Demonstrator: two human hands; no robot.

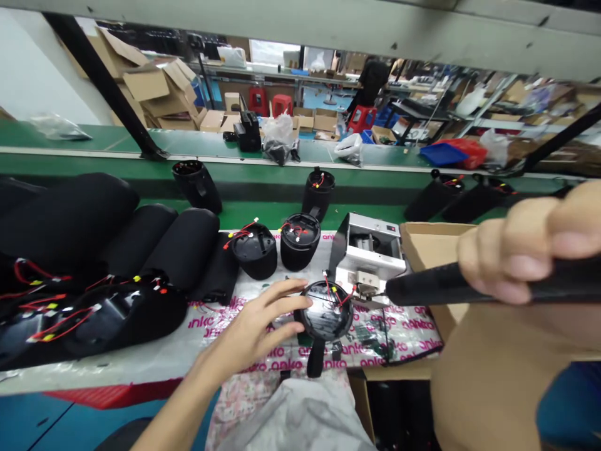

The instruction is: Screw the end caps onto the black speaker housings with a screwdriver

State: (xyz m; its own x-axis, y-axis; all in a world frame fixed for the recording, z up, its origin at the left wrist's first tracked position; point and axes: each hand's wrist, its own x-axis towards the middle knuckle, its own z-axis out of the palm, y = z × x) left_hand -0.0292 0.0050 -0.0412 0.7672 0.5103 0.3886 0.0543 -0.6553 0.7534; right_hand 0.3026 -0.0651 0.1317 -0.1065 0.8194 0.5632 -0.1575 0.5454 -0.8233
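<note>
My left hand (275,316) reaches in from the left, its fingers bent over the near-left rim of a black cylindrical speaker housing (327,316) and holding it. Red wires with small connectors rise from the housing's open end, and a black strap hangs from its front. Wrapped in my right hand (521,250) is a black electric screwdriver (432,285), lying nearly level. Its tip points left to the front of a silver screw feeder (373,244), just beside the housing; whether tip and feeder touch I cannot tell.
Two wired housings (255,250) (300,241) stand behind my left hand. Several more black cylinders (154,244) lie piled at left. Others stand on the green ledge (263,181). An open cardboard box (425,241) sits right of the feeder. A metal beam (300,28) crosses overhead.
</note>
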